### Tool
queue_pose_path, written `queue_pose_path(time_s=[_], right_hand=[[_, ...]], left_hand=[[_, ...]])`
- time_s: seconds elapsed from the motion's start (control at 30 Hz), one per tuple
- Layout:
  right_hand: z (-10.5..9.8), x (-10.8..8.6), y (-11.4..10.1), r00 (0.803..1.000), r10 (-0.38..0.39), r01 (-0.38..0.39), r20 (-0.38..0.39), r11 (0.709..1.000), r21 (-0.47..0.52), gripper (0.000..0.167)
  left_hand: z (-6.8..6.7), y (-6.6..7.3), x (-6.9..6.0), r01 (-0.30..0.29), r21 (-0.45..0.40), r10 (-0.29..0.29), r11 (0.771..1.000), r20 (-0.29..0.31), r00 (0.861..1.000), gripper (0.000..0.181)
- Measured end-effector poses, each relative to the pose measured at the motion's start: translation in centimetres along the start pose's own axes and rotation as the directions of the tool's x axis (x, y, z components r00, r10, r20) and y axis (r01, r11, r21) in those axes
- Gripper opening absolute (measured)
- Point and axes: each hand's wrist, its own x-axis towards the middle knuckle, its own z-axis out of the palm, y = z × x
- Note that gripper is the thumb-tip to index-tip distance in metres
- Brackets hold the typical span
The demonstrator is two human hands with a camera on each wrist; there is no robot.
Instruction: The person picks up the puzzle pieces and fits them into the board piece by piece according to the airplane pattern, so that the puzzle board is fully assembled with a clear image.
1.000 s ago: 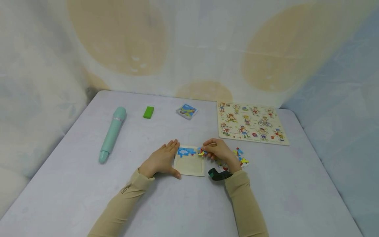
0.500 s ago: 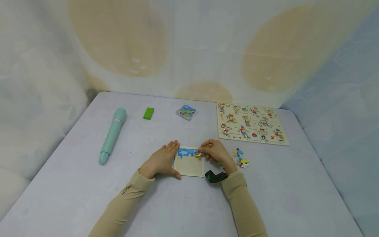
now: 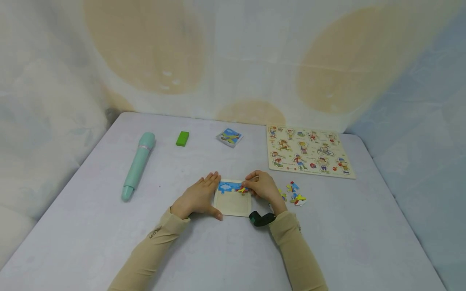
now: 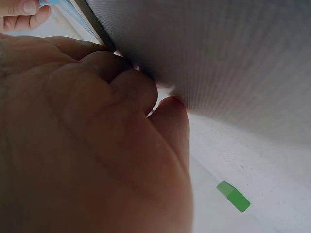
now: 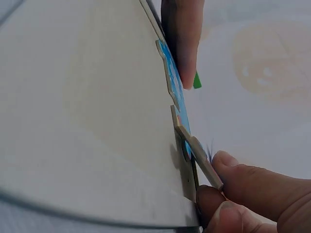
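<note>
In the head view, a small wooden puzzle tray [image 3: 233,206] lies between the hands, with blue sky pieces [image 3: 226,186] set along its far side. My left hand [image 3: 199,197] rests at the tray's left edge, fingers straight and thumb spread toward the near corner. With thumb and fingers, my right hand [image 3: 265,188] pinches a red, yellow and blue jigsaw piece [image 3: 242,189] at the far right corner. The right wrist view shows this piece [image 5: 208,165] tilted, one end against the row and the other raised. Loose jigsaw pieces [image 3: 298,199] lie right of that hand, partly hidden by it.
A board of printed figures [image 3: 309,152] lies at the back right. Farther back are a picture card [image 3: 230,137] and a green block [image 3: 183,138]. At left lies a mint-green microphone-shaped stick [image 3: 138,166]. A black wrist camera [image 3: 261,219] sits on the right wrist.
My right hand has moved a little left, carrying the jigsaw piece from the tray's right edge to the end of the blue row. My left hand has stayed put.
</note>
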Motion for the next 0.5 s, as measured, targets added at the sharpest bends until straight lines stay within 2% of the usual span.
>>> queue_pose_path(time_s=[0.13, 0.3, 0.5], right_hand=[[0.08, -0.09, -0.02, 1.000, 0.001, -0.002, -0.020, 0.999, -0.052, 0.027], [0.39, 0.00, 0.08, 0.998, -0.014, 0.005, -0.054, 0.987, -0.162, 0.027], [0.62, 0.04, -0.01, 0.998, -0.025, 0.015, -0.055, 0.984, -0.180, 0.027]], left_hand=[[0.08, -0.01, 0.14, -0.006, 0.002, 0.006, 1.000, -0.004, 1.000, 0.129], [0.16, -0.05, 0.24, -0.006, 0.004, 0.006, 1.000, -0.003, 1.000, 0.129], [0.09, -0.07, 0.11, 0.003, 0.000, -0.003, 1.000, 0.001, 1.000, 0.130]])
